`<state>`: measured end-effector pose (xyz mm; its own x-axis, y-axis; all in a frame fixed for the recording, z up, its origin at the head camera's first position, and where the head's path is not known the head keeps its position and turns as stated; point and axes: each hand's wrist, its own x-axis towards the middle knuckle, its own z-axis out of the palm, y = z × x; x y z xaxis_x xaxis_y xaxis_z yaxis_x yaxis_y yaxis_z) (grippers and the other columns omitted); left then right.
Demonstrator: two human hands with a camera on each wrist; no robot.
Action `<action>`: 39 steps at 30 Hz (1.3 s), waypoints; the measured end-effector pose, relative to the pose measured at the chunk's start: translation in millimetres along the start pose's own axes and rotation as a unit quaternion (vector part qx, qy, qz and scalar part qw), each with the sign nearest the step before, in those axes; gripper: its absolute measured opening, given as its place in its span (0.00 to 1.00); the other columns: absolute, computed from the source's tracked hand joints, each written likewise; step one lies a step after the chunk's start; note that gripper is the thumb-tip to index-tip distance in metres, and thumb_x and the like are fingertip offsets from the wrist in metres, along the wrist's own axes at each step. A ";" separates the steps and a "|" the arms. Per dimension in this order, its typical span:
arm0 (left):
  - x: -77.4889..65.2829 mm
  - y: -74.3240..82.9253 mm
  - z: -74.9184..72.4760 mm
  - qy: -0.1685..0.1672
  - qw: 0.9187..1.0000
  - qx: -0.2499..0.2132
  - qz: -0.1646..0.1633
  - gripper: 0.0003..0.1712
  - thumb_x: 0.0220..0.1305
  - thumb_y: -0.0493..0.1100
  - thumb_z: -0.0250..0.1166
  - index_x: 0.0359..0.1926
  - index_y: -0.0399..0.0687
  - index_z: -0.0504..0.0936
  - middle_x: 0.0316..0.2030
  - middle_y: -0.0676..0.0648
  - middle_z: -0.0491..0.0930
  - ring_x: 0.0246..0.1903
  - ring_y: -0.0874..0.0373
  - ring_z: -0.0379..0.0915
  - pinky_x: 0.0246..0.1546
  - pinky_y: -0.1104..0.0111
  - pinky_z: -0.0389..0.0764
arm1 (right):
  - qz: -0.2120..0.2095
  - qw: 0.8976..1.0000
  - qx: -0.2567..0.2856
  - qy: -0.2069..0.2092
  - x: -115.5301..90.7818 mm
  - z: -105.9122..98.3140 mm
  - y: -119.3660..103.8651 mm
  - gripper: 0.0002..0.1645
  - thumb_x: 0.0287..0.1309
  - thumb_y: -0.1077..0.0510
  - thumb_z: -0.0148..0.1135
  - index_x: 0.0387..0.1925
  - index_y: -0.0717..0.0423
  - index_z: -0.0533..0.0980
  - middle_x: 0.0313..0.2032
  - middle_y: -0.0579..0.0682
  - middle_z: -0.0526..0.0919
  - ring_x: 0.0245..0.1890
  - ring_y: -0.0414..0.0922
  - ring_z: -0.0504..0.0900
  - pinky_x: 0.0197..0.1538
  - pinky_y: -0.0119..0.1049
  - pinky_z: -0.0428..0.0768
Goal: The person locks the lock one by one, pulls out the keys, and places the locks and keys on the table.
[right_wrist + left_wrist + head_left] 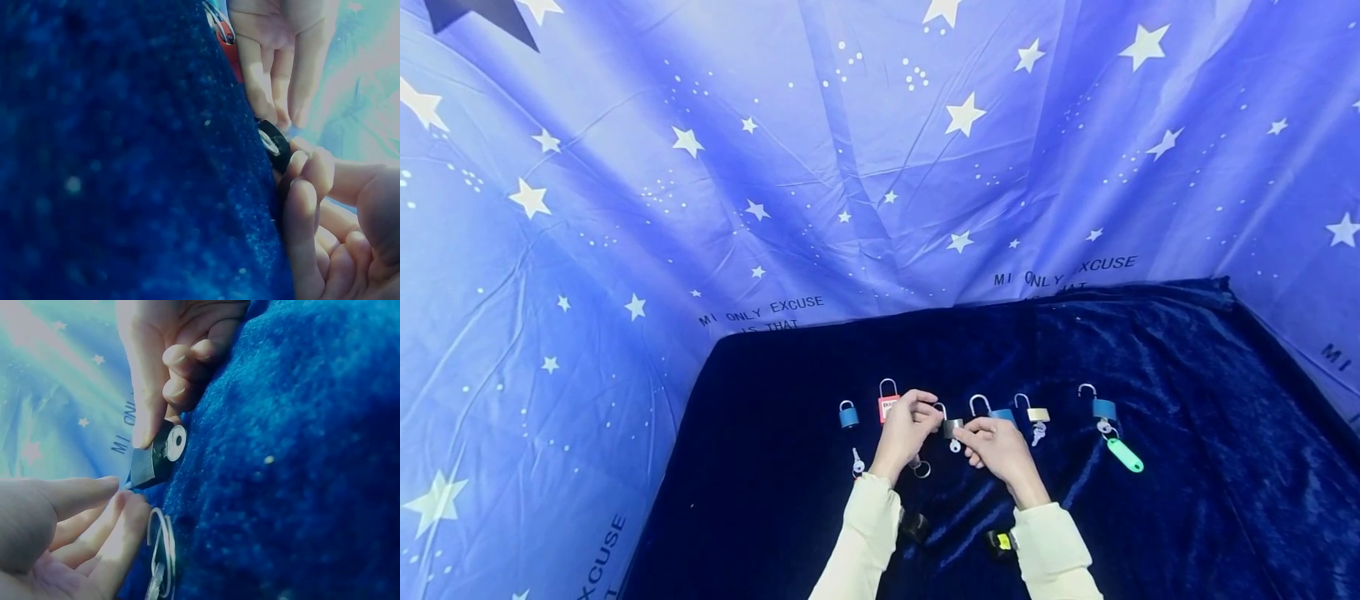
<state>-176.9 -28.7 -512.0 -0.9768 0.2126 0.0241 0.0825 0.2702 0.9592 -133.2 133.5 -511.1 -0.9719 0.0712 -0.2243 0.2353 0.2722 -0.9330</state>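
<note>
A small dark padlock (952,430) with a key (955,446) in its bottom lies between my two hands. My right hand (1002,450) pinches its body between thumb and fingers. From the other side, the thumb and fingertips of my left hand (907,428) pinch the shackle, which they mostly hide in the left wrist view. In that view the round key head (177,442) faces the camera. A red padlock (887,406) with a white label is partly covered by my left hand. Beside the left wrist lies a metal key ring (922,470).
Left stands a small blue padlock (848,415), with a loose key (858,461) nearer me. Right are an open blue padlock (1002,413), partly hidden, a brass one (1037,414), and another blue one (1103,409) with a green tag (1124,455). Dark blue velvet (1180,400) covers the table.
</note>
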 end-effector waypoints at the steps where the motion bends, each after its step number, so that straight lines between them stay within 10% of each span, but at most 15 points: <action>1: 0.1 0.1 -0.1 -0.001 1.000 0.001 0.000 0.15 0.62 0.32 0.66 0.49 0.31 0.79 0.34 0.39 0.85 0.31 0.49 0.85 0.34 0.73 0.84 | 0.000 1.000 0.000 -0.001 -0.1 -0.2 0.1 0.12 0.62 0.57 0.66 0.35 0.66 0.81 0.16 0.45 0.79 0.16 0.37 0.76 0.22 0.26 0.76; 39: 0.5 6.7 10.1 -0.017 0.999 -0.031 -0.003 0.14 0.65 0.34 0.65 0.51 0.34 0.82 0.40 0.36 0.85 0.38 0.49 0.84 0.35 0.78 0.78 | -0.012 1.000 -0.006 0.006 -1.9 -1.5 4.2 0.13 0.59 0.58 0.69 0.40 0.66 0.85 0.23 0.50 0.85 0.19 0.39 0.79 0.25 0.29 0.80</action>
<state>-174.8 -17.3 -508.4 -0.9697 0.2441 0.0101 0.0637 0.2125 0.9751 -130.4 135.9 -514.1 -0.9771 0.0759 -0.1989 0.2124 0.2849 -0.9347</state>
